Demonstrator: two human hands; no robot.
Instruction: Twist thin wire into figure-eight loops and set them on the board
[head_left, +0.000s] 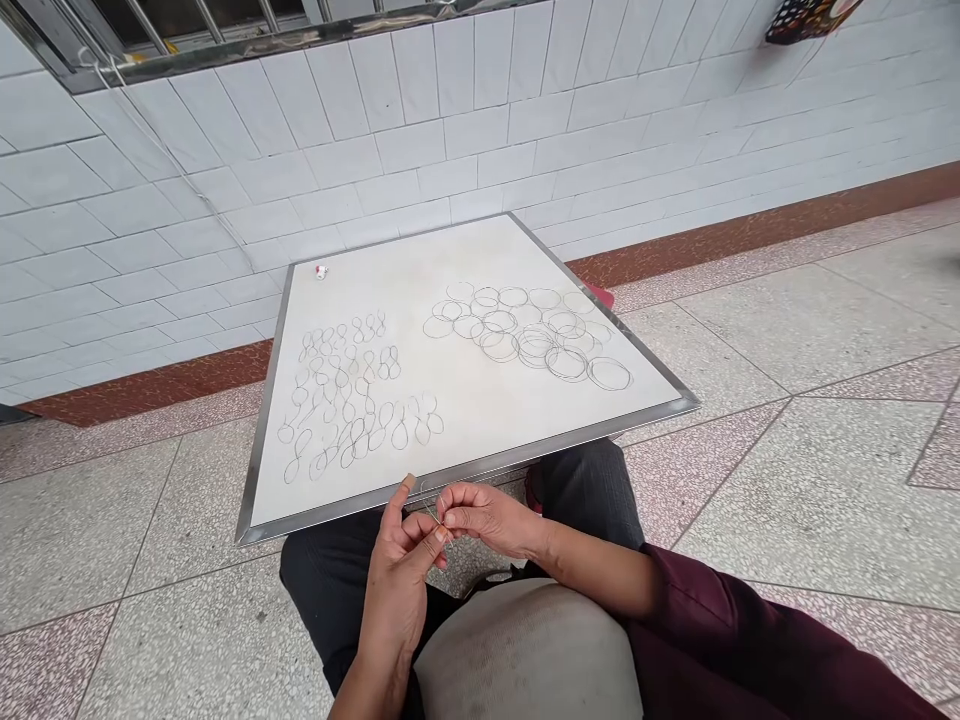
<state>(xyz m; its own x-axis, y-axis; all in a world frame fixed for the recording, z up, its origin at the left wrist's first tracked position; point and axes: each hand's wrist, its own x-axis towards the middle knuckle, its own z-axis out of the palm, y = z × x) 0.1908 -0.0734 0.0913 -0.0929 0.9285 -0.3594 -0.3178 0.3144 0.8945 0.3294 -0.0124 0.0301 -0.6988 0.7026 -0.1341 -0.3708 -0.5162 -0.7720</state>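
Observation:
Just past the table's front edge, above my lap, my two hands meet around a thin wire loop [429, 508]. My left hand [405, 560] pinches the wire between thumb and a finger, its index finger stretched up toward the table edge. Fingertips of my right hand [487, 518] grip the same wire where its strands cross. Part of the loop is hidden behind the fingers. On the white table [420, 260], figure-eight wire pieces [352, 440] lie in rows at the left. Round wire rings [517, 335] overlap in a loose group at the right.
A small white and red object [321, 272] sits near the table's far left corner. Behind the table stands a white tiled wall [420, 140] with a barred window [225, 25]. A patterned bag [810, 18] hangs at upper right. Speckled tiles cover the floor [735, 320].

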